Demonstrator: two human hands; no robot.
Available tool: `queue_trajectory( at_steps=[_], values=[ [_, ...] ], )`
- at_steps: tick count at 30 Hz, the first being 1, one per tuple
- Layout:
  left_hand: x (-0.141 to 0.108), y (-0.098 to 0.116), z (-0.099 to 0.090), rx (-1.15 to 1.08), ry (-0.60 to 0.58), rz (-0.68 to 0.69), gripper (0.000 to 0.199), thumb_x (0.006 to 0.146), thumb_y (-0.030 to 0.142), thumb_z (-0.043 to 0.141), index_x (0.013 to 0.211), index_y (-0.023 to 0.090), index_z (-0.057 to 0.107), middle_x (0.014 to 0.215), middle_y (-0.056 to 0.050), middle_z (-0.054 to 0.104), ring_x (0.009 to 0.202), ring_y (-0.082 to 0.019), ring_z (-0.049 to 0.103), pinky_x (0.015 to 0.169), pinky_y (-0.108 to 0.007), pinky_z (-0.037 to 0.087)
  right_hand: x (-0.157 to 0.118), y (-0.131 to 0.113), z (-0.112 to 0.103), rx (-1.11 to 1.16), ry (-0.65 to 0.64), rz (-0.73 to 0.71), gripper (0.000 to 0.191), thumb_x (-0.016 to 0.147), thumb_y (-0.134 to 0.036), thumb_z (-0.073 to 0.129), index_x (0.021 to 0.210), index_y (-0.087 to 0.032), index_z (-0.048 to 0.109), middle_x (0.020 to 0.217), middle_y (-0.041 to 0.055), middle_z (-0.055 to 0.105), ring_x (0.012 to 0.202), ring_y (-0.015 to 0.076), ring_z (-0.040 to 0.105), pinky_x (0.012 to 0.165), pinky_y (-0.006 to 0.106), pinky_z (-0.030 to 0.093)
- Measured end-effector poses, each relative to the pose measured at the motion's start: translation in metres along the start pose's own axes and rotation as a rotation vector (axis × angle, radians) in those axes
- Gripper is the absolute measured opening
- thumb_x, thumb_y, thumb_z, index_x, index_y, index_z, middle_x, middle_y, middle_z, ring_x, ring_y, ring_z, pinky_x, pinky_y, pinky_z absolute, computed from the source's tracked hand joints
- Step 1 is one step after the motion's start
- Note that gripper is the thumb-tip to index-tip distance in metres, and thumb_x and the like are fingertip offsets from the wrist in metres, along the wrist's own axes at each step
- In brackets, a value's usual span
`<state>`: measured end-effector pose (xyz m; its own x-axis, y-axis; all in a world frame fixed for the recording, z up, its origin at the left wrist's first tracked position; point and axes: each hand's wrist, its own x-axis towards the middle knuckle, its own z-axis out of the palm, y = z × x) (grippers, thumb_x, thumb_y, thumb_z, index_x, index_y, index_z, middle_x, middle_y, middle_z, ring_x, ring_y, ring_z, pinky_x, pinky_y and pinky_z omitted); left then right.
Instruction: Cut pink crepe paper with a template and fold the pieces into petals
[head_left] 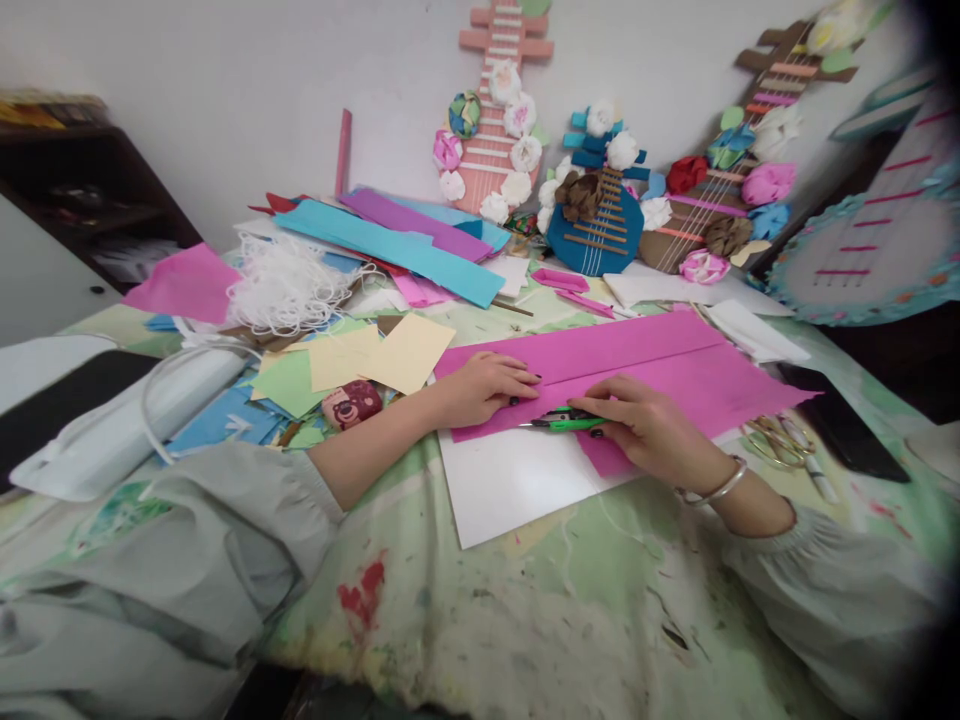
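Note:
My left hand (486,390) lies fingers outstretched on a sheet of magenta crepe paper (652,345), pressing on it near its left end. In my right hand (637,425) is a green and black craft knife (562,420), its thin tip pointing left, just below the left fingertips. The paper has a long crease or cut line across it, and one flap hangs down under the right hand. Beneath it lies a white board (510,485), its front part bare.
Coloured paper pieces (412,352), tangled white string (281,280) and folded blue paper strips (390,250) crowd the left and back. Gold-handled scissors (776,440) and a black phone (844,420) lie at right. Decorated cardboard instruments (596,225) lean against the wall.

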<state>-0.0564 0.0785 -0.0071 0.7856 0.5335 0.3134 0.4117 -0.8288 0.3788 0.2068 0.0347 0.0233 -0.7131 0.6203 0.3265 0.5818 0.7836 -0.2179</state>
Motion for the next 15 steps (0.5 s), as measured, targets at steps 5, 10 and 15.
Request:
queue_trajectory(
  at_steps=[5, 10, 15],
  values=[
    [0.000, 0.000, 0.000, 0.018, 0.005, 0.009, 0.041, 0.087, 0.006, 0.045, 0.118, 0.024, 0.064, 0.128, -0.002, 0.060, 0.126, -0.022, 0.047, 0.106, -0.043, 0.036, -0.006, 0.000, -0.004, 0.000, -0.002, 0.016, 0.045, 0.081, -0.003, 0.042, 0.115, -0.021, 0.066, 0.096, 0.0108, 0.064, 0.088, 0.0231, 0.059, 0.074, 0.038, 0.052],
    [-0.001, -0.002, 0.002, 0.013, 0.004, 0.008, 0.042, 0.086, 0.005, 0.045, 0.119, 0.024, 0.064, 0.129, -0.003, 0.060, 0.126, -0.022, 0.047, 0.106, -0.043, 0.036, -0.011, 0.001, -0.007, -0.003, 0.000, 0.026, 0.042, 0.082, -0.004, 0.043, 0.114, -0.018, 0.066, 0.098, 0.0123, 0.063, 0.088, 0.0241, 0.058, 0.073, 0.040, 0.052],
    [0.001, -0.002, 0.001, -0.019, -0.008, -0.020, 0.045, 0.084, 0.001, 0.045, 0.119, 0.023, 0.063, 0.129, -0.002, 0.059, 0.126, -0.021, 0.047, 0.107, -0.042, 0.035, -0.006, -0.003, -0.004, 0.022, -0.012, 0.016, 0.043, 0.083, -0.005, 0.044, 0.117, -0.020, 0.064, 0.099, 0.0112, 0.064, 0.089, 0.0232, 0.059, 0.075, 0.039, 0.052]
  ],
)
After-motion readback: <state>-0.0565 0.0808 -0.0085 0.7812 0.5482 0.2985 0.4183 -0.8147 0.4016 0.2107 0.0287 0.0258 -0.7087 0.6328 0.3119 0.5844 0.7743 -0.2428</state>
